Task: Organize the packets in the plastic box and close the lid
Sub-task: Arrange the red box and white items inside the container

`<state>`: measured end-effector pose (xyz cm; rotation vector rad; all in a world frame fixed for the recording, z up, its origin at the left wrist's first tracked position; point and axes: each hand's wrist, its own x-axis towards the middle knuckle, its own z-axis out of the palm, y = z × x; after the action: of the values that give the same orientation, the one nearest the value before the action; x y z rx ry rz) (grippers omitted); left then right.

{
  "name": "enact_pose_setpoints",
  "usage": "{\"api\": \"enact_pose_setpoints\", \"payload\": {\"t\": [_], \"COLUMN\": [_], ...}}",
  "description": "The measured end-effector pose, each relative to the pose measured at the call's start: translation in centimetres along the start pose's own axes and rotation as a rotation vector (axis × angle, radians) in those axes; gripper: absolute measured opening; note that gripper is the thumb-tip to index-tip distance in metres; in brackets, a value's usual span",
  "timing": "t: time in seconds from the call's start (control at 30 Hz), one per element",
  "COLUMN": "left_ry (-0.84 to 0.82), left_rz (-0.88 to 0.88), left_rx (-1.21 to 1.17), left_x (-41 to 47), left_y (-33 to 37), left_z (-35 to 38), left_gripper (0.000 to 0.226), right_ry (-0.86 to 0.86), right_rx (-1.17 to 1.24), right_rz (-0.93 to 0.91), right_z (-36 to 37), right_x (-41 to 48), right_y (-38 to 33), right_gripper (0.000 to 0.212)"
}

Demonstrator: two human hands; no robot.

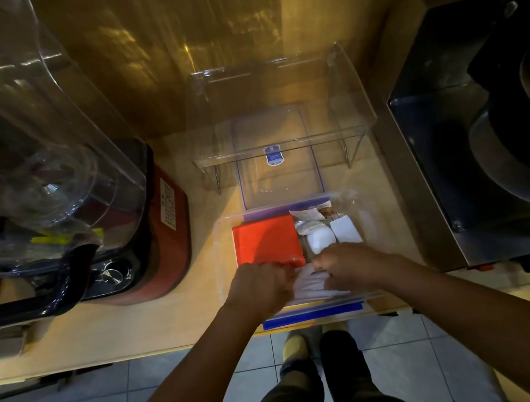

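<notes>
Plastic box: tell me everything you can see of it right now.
The plastic box is clear, rectangular, with blue clips on its near and far rims. It sits open at the counter's front edge; its lid lies flat just behind. Inside: a red packet at left, white packets at right. Both hands, left hand and right hand, reach inside.

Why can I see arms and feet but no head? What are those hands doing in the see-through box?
The camera sits on the person's head and looks down, so you see what they see: their own arms, legs and the tiled floor. There is just this one picture. On the wooden counter stands a clear plastic box with blue clips. Its lid is off, lying just behind it. Inside are a flat red packet and some small white packets. The left hand and right hand both grip a white packet at the box's near end. A red blender stands to the left.
</notes>
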<state>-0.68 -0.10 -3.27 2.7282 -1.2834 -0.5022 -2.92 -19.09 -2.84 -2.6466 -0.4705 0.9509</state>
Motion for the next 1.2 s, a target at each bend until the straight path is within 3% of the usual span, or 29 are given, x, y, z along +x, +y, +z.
{"api": "enact_pose_setpoints", "payload": {"t": [0.1,0.23,0.33,0.47,0.57,0.8,0.93,1.0,1.1,1.2], "left_ry": [0.104,0.279,0.102,-0.075,-0.079,-0.059,-0.069,-0.066,-0.049,-0.028], "left_rz": [0.094,0.147,0.038,-0.025,-0.024,-0.035,-0.037,-0.041,-0.054,-0.071], "left_rx": [0.039,0.151,0.068,0.106,0.124,0.089,0.053,-0.006,0.011,0.029], "left_x": [-0.4,-0.6,-0.2,0.6,0.8,1.0,1.0,1.0,1.0,1.0], "left_y": [0.1,-0.1,-0.4,-1.2,-1.6,-1.9,-2.0,-2.0,-1.9,-1.7], "left_z": [-0.8,-0.9,-0.5,0.8,1.4,2.4,2.2,2.1,2.3,2.4], "left_gripper": [0.029,0.062,0.091,0.108,0.109,0.102,0.098,0.091,0.088,0.088], "right_ry": [0.027,0.019,0.051,0.070,0.030,-0.012,0.044,-0.013,-0.140,-0.141], "right_rx": [-0.078,-0.108,-0.117,-0.079,-0.068,0.127,-0.077,-0.199,-0.150,0.013], "right_rz": [0.095,0.140,0.141,0.137,0.135,0.073,0.193,0.271,0.292,0.271], "right_z": [0.1,0.7,1.2,1.3,1.4,1.5,0.2,-0.3,-0.2,0.2], "right_x": [-0.2,-0.1,0.1,0.2,0.2,0.7,-0.3,-0.6,-0.7,-0.4], "right_y": [0.6,0.8,0.6,0.4,0.5,-0.1,0.1,0.5,0.1,-0.6], "right_gripper": [0.035,0.039,0.039,0.052,0.053,0.021,0.036,0.040,0.035,0.027]}}
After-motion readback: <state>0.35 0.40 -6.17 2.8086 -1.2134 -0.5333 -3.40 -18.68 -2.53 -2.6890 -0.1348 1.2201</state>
